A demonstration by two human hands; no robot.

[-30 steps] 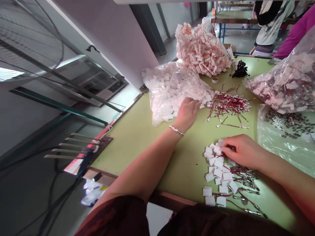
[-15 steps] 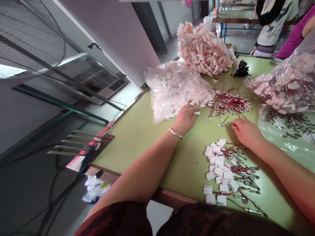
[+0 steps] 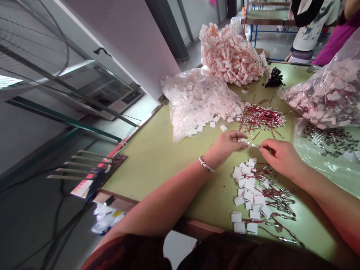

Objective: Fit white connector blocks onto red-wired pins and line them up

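Note:
Between the fingertips of my left hand (image 3: 226,147) is a small white plastic connector housing (image 3: 242,140). My right hand (image 3: 277,153) pinches a short wire with a metal terminal (image 3: 254,146), its tip pointing at the housing with a slight gap between them. Just beyond both hands lies a pile of red wires with metal ends (image 3: 261,118). Nearer to me are rows of white housings (image 3: 254,198) with red wires attached, their metal ends toward the right. A clear bag of loose white housings (image 3: 197,101) lies open to the left of the wire pile.
A large heap of pink-white connector pieces (image 3: 230,56) stands at the back, beside black-tipped wires (image 3: 274,78) and a tape roll (image 3: 245,89). On the right are a full plastic bag (image 3: 329,93) and small metal parts (image 3: 332,140) on plastic. Other people stand behind at the top right.
My left hand has moved right, away from the bag, carrying the white housing. My right hand has lifted a wire terminal from beside the pile; the two hands are now close together.

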